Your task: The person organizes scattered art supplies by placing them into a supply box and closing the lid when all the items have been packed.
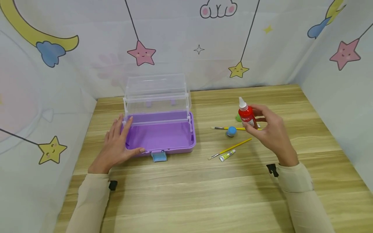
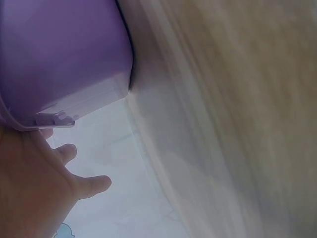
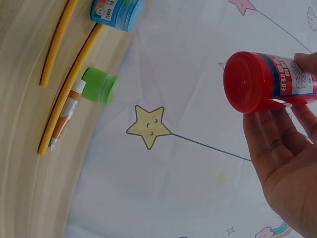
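Observation:
My right hand [image 1: 272, 131] grips a red bottle [image 1: 246, 114] with a white pointed nozzle, holding it up over the right part of the table. In the right wrist view the bottle's round red base [image 3: 242, 82] faces the camera, and fingers curl under its labelled side. At the left, my left hand [image 1: 115, 145] rests with spread fingers on the left rim of a purple storage box [image 1: 158, 132]. The box stands open, its clear tiered trays [image 1: 157, 87] raised at the back. A blue latch [image 1: 159, 157] hangs at its front.
Below the bottle lie two yellow-handled paintbrushes [image 1: 236, 146], a yellow paint tube [image 1: 227, 155] and a blue-lidded jar [image 1: 231, 131]. A green jar [image 3: 99, 86] and an orange-brown tube [image 3: 67, 116] show in the right wrist view. Printed curtains [image 1: 175, 38] enclose the wooden table [image 1: 186, 200].

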Motion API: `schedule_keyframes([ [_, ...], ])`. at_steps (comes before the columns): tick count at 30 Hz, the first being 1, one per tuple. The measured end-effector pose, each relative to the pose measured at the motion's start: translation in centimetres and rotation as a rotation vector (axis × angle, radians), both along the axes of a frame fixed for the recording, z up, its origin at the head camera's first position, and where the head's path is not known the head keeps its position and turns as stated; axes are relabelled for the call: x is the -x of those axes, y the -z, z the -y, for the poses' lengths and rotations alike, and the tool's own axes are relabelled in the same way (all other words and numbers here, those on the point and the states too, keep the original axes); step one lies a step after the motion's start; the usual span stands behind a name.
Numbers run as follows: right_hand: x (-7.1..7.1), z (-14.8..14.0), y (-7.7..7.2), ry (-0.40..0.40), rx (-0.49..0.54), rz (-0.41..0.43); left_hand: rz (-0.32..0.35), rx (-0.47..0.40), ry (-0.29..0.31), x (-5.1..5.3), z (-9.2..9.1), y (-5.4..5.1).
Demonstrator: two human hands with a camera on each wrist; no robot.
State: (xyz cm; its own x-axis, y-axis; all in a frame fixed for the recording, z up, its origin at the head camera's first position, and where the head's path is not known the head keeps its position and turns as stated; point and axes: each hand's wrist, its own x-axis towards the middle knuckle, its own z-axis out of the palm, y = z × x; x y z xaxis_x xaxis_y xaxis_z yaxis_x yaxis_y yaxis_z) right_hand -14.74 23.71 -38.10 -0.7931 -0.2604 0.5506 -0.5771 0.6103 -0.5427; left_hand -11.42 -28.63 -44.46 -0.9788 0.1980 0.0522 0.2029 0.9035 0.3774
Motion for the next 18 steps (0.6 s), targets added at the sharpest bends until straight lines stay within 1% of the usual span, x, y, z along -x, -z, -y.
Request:
schedule_keyframes([
  [9,0.4,0.8,-0.4,-0.059,-0.013,-0.055,0.001,0.003,0.005,0.2,-0.1,-0.1],
  [18,0.8,1.2,-0.3,-0.064,-0.057,-0.087,-0.015,-0.011,0.013,0.1,0.1,-0.1],
])
